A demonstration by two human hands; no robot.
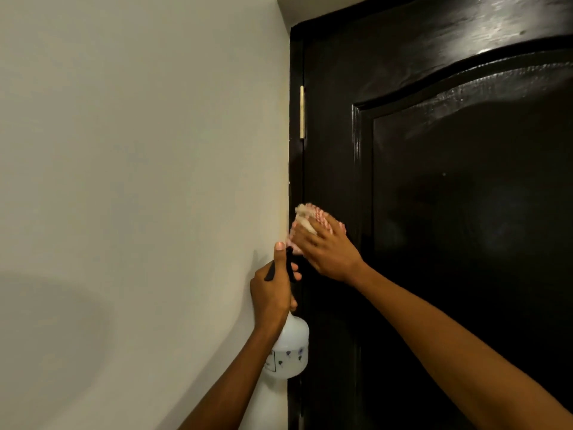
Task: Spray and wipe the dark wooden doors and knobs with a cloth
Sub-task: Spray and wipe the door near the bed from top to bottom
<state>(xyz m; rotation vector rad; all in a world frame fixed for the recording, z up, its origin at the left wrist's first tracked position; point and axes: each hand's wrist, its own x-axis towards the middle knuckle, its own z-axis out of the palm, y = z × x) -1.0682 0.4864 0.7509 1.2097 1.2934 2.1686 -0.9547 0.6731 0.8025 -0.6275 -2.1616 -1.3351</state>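
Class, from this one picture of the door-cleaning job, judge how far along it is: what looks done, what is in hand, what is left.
Done: nothing can be confirmed; the glossy dark wooden door shows only sheen. In hand: the right hand presses a pink-and-white cloth against the door's hinge-side edge, while the left hand grips a white plastic spray bottle. Left: the arched panel; no knob is in view.

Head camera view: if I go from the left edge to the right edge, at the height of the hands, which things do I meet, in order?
Pale wall → left hand gripping the spray bottle → right hand pressing the cloth on the door's hinge-side edge → dark door panel.
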